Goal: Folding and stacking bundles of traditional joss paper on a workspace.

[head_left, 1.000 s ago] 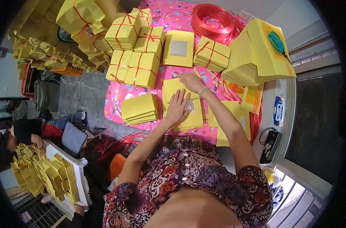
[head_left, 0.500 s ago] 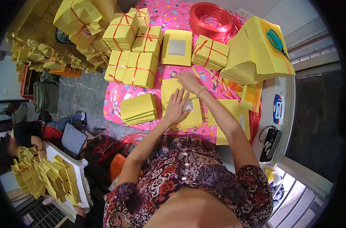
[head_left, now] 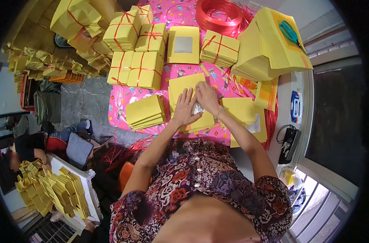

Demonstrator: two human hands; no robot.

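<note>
My left hand lies flat with spread fingers on a folded yellow paper sheet. At the sheet's right edge, my right hand has its fingers bent and drawn together on the paper, fingertips partly hidden. A silvery patch shows between my hands, on the paper under them. Left of my left hand sits a small pile of folded yellow papers. Flat yellow sheets lie to the right of my right forearm, one bearing a silver patch.
Yellow bundles tied with red ribbon stand at the table's far left; another bundle sits farther right. Behind are a red ribbon coil and teal scissors on a tall paper stack. A person works at a white table, lower left.
My right hand has come nearer, from the folded sheet's far edge to its right side, beside my left hand. Its fingers have drawn together. My left hand stays flat on the paper.
</note>
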